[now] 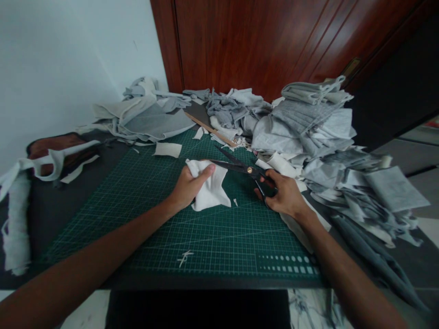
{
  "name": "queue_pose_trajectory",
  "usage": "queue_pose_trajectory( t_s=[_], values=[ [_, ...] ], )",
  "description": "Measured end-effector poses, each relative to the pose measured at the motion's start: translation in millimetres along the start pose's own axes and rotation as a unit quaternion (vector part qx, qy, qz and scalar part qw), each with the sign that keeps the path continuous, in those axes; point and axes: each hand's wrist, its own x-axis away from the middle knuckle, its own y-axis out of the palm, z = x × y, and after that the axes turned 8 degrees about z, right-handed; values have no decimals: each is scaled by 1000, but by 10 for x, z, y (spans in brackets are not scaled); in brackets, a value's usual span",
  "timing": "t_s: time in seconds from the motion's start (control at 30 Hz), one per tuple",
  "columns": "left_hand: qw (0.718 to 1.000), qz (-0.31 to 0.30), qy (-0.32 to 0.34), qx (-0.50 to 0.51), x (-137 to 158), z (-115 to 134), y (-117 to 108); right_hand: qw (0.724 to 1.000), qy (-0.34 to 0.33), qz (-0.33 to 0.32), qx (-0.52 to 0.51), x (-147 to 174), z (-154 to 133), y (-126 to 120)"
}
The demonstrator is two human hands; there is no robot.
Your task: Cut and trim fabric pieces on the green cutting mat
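Over the middle of the green cutting mat [154,233], my left hand [192,185] pinches a small white piece of fabric [211,189] between thumb and fingers. The fabric hangs down with an uneven lower edge. My right hand [283,192] is closed around the handles of black scissors [249,170]. Their blades are spread and point left, with the lower blade along the top edge of the fabric near my left thumb. A tiny white scrap [235,201] lies on the mat under the scissors. The fingers behind the fabric are hidden.
Grey and white fabric pieces are heaped at the right [308,123] and back left [154,119]. A wooden ruler [209,128] lies at the back. A cream rectangle [167,150] and thin snippets [185,258] rest on the mat. A fabric roll [18,224] stands at the left edge.
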Motion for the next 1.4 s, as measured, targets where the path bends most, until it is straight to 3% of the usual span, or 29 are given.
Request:
queue_pose_trajectory(
  t_s=[0.4,0.67,1.13,1.4],
  values=[
    [998,-43,39,-20,45,148,54,994,-3,-88,-62,-6,77,-53],
    [995,-77,47,38,26,128,29,993,-50,-89,-52,-16,30,-63],
    [994,-96,40,29,13,118,40,995,-58,-75,-42,-9,20,-59],
    [990,-96,-57,85,31,152,77,996,-80,-27,-17,-7,40,-112]
  ],
)
